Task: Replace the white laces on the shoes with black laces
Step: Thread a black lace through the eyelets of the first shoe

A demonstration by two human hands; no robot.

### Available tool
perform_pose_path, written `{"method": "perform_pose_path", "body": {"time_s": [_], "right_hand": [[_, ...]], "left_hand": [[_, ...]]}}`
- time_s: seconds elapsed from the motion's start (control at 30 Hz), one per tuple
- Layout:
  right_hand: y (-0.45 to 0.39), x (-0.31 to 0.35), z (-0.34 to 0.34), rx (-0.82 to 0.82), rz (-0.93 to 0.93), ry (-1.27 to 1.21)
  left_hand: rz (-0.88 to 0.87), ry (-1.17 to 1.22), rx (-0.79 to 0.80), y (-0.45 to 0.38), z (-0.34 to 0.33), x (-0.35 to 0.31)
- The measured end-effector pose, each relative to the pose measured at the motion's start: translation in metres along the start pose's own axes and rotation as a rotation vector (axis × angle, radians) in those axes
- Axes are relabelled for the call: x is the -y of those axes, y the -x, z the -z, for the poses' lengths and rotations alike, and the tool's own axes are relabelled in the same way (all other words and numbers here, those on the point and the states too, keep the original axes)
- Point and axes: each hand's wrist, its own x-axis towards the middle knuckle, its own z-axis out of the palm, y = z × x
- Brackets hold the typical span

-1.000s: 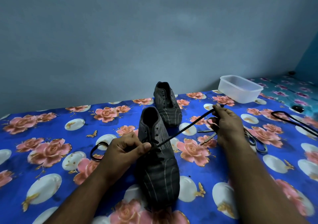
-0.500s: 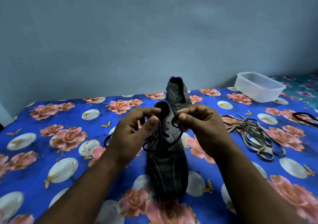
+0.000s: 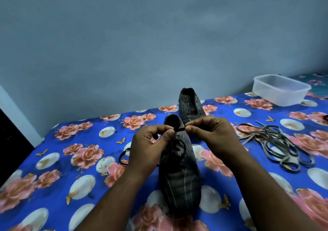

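Black lace (image 3: pixel 180 130) now between both hands (image 3: pixel 181 133)

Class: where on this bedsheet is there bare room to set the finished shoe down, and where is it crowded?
Free: the sheet left of the near shoe, beyond the black lace. Crowded: right, around the old laces and tub; middle, by the far shoe.

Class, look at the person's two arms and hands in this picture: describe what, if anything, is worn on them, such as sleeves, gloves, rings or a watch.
Both are bare. The left hand and right hand wear no gloves, and no rings show on the fingers in view. Both forearms are uncovered right down to the picture's bottom edge: no sleeve, watch, bracelet or band shows at either wrist.
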Motion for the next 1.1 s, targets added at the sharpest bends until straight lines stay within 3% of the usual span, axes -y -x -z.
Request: {"method": "perform_pose_path", "body": {"time_s": [0.1,0.3,0.5,0.63,0.7,0.8,0.9,0.97,1.1], "right_hand": [[0.000,-0.003,0.001,0.045,0.026,0.054],[0.002,-0.010,-0.011,0.155,0.047,0.046],[0.004,-0.012,-0.013,0.170,0.053,0.111],[0.003,-0.016,-0.009,0.104,0.095,0.416],[0.003,-0.017,-0.009,0.185,0.149,0.629],[0.006,-0.018,-0.013,0.316,0.185,0.598],[0.008,-0.016,-0.014,0.340,0.093,0.383],[0.007,-0.017,-0.015,0.306,0.070,0.289],[0.001,-0.027,-0.010,0.127,0.226,0.604]], "left_hand": [[0.010,0.004,-0.009,0.008,-0.003,0.010],[-0.230,-0.151,0.040,0.009,-0.004,0.020],[-0.197,-0.134,-0.037,0.013,-0.002,0.029],[-0.026,0.289,-0.124,0.010,0.000,0.026],[0.082,0.520,-0.260,0.005,0.003,0.023],[0.234,0.629,-0.390,-0.002,0.009,0.024],[0.249,0.495,-0.263,0.000,0.007,0.028],[0.167,0.299,-0.160,0.005,0.002,0.029],[-0.082,-0.218,-0.075,0.013,-0.008,0.031]]}}
